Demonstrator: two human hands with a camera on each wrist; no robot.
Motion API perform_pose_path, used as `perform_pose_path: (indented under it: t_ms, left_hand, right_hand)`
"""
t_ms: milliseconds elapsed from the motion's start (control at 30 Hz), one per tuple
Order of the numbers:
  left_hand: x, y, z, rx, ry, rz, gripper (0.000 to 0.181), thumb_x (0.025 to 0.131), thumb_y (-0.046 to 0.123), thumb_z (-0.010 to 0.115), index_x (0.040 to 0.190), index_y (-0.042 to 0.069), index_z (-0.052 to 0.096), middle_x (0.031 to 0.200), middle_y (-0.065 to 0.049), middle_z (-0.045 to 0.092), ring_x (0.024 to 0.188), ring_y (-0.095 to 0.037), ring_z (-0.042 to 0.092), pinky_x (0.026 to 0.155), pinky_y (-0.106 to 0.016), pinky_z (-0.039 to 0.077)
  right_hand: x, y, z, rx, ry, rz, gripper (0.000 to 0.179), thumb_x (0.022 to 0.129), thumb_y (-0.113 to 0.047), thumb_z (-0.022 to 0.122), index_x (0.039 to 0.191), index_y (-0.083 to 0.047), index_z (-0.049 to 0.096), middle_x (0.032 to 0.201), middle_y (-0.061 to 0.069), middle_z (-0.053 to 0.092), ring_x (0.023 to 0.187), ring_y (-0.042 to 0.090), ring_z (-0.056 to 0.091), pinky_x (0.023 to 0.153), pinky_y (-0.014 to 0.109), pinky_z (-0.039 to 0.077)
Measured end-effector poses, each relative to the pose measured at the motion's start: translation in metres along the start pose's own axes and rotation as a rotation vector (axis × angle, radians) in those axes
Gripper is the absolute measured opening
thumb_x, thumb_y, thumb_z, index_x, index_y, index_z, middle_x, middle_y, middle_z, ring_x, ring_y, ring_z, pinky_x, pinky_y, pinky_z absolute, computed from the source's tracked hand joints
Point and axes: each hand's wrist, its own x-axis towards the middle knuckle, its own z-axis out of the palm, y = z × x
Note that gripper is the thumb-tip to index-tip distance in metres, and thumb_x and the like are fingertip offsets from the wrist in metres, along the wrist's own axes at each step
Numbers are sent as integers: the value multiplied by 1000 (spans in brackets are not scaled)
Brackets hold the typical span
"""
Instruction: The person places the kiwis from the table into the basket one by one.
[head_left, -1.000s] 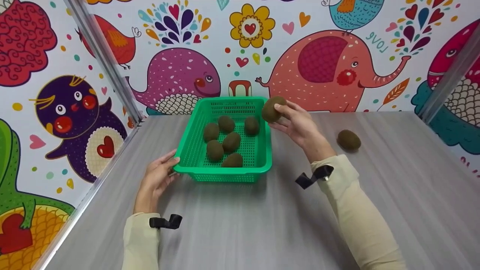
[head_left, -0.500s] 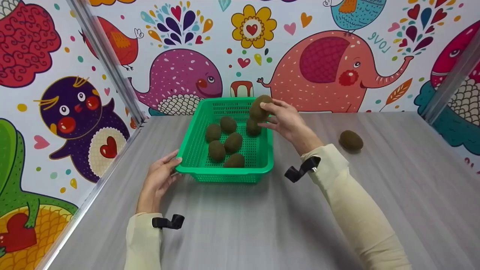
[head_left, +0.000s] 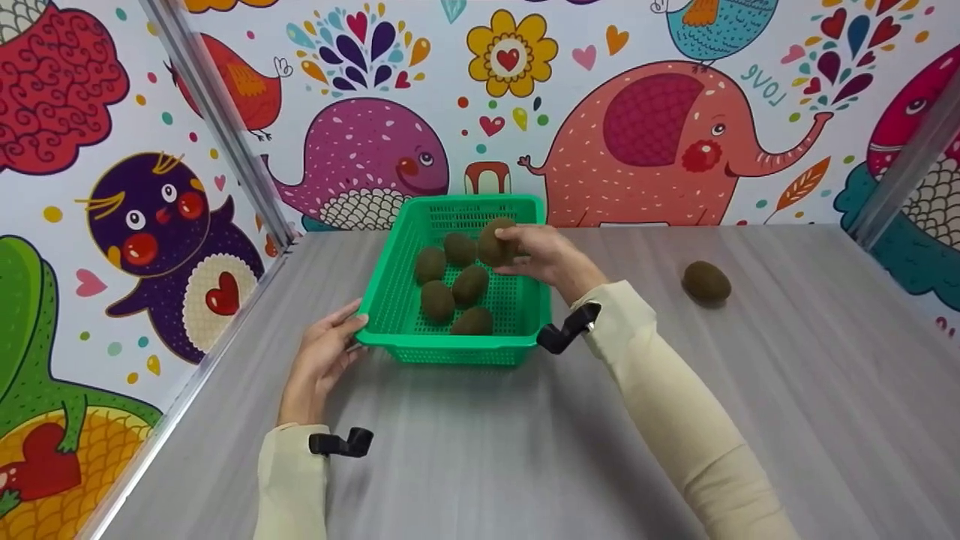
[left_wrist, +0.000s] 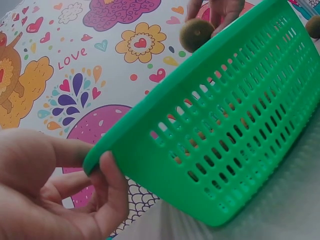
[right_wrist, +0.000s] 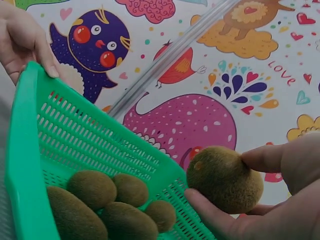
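My right hand [head_left: 544, 255] pinches a kiwi [right_wrist: 225, 179] between thumb and fingers, over the back right part of the green plastic basket [head_left: 457, 341]. In the left wrist view that kiwi [left_wrist: 196, 35] shows just past the basket's far rim. Several more kiwis [head_left: 470, 285] lie on the basket's slotted floor; the held one hides part of the back right corner. At the basket's front left corner, my left hand [head_left: 324, 352] grips the rim, its thumb on top and its fingers beneath, as the left wrist view [left_wrist: 107, 170] shows.
One loose kiwi [head_left: 706, 283] lies on the grey table [head_left: 465, 450] to the right of the basket. A wall with printed cartoon animals [head_left: 637, 150] stands behind, and another rises along the left side. Metal posts mark the corners.
My right hand has carried the kiwi leftward and down, from beside the basket's right rim to over its inside. My left hand has kept its hold on the rim.
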Motion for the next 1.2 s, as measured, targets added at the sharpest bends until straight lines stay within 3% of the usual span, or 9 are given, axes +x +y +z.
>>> perform_pose_path:
  t_ms: [200, 333, 900, 1100, 1200]
  left_hand:
    - [0, -2, 0, 11, 15, -1, 53, 104, 17, 55, 154, 11, 40, 110, 5, 64, 84, -4, 63, 78, -23, 53]
    - [0, -2, 1, 24, 28, 16, 52, 104, 17, 56, 154, 11, 41, 109, 5, 65, 83, -3, 63, 75, -22, 52]
    - [2, -2, 0, 12, 23, 15, 52, 104, 17, 55, 153, 10, 42, 106, 6, 64, 84, -4, 63, 75, -21, 53]
    - [2, -1, 0, 14, 31, 5, 52, 104, 17, 56, 153, 11, 42, 114, 2, 63, 86, -5, 63, 76, -22, 53]
    - [1, -1, 0, 24, 27, 11, 52, 104, 18, 55, 154, 11, 41, 118, 0, 62, 88, -5, 63, 78, -23, 53]
  right_hand:
    - [9, 11, 3, -29, 18, 69, 58, 104, -10, 53, 155, -11, 26, 159, 16, 23, 144, 39, 36, 113, 53, 40]
    - [13, 14, 5, -71, 26, 77, 59, 104, -7, 51, 157, -17, 27, 162, 15, 17, 146, 41, 31, 113, 55, 40]
    - [16, 21, 12, -215, 41, 52, 57, 104, -4, 47, 156, -4, 23, 161, 19, 21, 148, 36, 27, 113, 54, 40]
    - [16, 23, 15, -297, 68, 57, 43, 103, -3, 47, 145, 2, 39, 152, 18, 34, 140, 34, 37, 112, 52, 42]
    - [15, 24, 17, -316, 72, 53, 45, 103, -4, 48, 146, 3, 37, 155, 16, 33, 143, 32, 35, 116, 52, 37]
